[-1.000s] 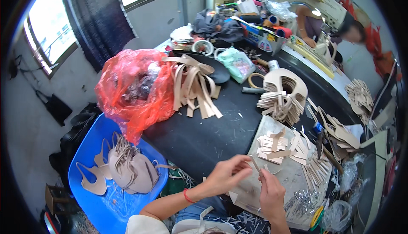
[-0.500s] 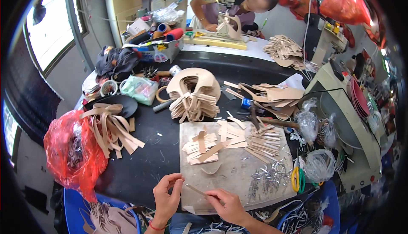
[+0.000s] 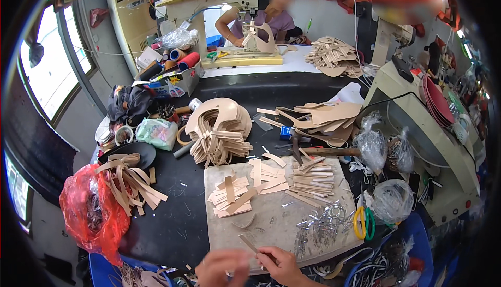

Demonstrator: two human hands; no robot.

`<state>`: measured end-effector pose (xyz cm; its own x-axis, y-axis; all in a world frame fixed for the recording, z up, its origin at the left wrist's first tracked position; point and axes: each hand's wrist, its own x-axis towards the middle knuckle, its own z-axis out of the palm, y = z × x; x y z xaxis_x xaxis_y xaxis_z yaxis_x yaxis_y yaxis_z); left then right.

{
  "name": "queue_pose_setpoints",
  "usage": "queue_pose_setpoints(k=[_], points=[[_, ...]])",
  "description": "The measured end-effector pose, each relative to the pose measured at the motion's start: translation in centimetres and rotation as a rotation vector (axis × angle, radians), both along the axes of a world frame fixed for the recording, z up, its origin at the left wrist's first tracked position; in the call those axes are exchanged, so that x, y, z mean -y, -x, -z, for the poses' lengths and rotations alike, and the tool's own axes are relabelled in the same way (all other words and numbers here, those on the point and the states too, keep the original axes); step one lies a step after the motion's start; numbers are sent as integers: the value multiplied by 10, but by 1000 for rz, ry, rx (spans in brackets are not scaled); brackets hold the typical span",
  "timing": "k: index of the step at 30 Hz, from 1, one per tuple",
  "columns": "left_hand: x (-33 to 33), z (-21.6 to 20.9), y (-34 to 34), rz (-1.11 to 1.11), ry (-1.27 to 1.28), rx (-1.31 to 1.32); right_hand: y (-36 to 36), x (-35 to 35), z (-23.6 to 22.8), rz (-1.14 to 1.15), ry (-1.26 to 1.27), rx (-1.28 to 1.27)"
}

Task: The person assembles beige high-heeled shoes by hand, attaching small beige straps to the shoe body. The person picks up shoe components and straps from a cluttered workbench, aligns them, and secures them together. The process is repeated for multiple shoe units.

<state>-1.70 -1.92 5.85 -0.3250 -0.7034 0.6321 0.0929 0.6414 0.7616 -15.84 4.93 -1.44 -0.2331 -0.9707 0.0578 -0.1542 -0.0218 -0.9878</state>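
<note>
Between the thumb and fingers of my right hand [image 3: 281, 267] is pinched a narrow tan strip [image 3: 248, 243], its free end slanting up and left over the front of a pale, worn board [image 3: 225, 235]. My left hand [image 3: 223, 268] is close beside it at the board's front left, smeared by motion, so its fingers cannot be made out. A small curved tan piece [image 3: 243, 221] lies on the board beyond the strip. Farther back are short flat tan strips [image 3: 228, 197], a row of folded strips [image 3: 313, 180] and a scatter of small metal pieces [image 3: 324, 227].
Green-and-yellow scissors [image 3: 364, 222] lie at the board's right edge, near a hammer [image 3: 329, 152]. Behind the board stands a stack of curved tan pieces [image 3: 222, 130]. A red plastic bag [image 3: 94, 214] sits at left. Across the table a person works at a sewing machine [image 3: 235, 0].
My view has tilted up and shifted right. The left hand, clear and apart from the strip before, is now blurred and lower. The right hand still grips the strip.
</note>
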Motion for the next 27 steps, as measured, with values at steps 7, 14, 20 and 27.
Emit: queue_pose_setpoints(k=[7, 14, 20, 27], points=[[-67, -44, 32, 334, -94, -1030, 57, 41, -12, -56, -194, 135], [-43, -26, 24, 467, 188, -962, 163, 236, -26, 129, -97, 495], [-33, -24, 7, 412, 18, -882, 197, 317, 14, 172, -209, 576], [-22, -36, -25, 545, -249, -744, 200, 324, 19, 153, -233, 560]])
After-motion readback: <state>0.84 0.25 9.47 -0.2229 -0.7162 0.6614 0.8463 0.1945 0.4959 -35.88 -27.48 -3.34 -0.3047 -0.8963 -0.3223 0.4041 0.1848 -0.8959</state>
